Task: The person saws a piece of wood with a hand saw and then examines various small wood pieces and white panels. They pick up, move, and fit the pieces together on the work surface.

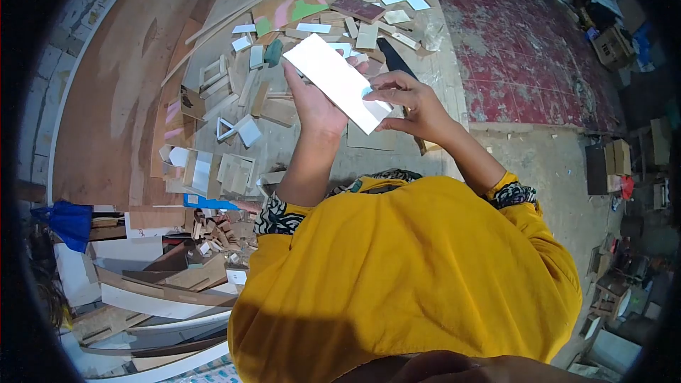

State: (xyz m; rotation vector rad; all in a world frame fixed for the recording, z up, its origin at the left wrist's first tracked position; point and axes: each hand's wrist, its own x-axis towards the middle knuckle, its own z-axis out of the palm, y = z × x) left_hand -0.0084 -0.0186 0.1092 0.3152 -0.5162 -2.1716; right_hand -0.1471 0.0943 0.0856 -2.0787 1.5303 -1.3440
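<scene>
A white rectangular board is held up over the worktable, tilted, with its broad bright face toward me. My left hand supports it from beneath, thumb along the left edge and fingertips showing past the far edge. At the near right end, my right hand grips the board between thumb and fingers, the fingers lying over its face and casting a shadow there. Behind my right hand, a long dark piece lies on the table, partly hidden. The palm of my left hand is mostly covered by the board.
Several wood and white offcuts litter the worktable. Small box-like frames stand at its near left. A large brown panel lies at left, above a heap of scrap strips. Red worn flooring stretches to the right.
</scene>
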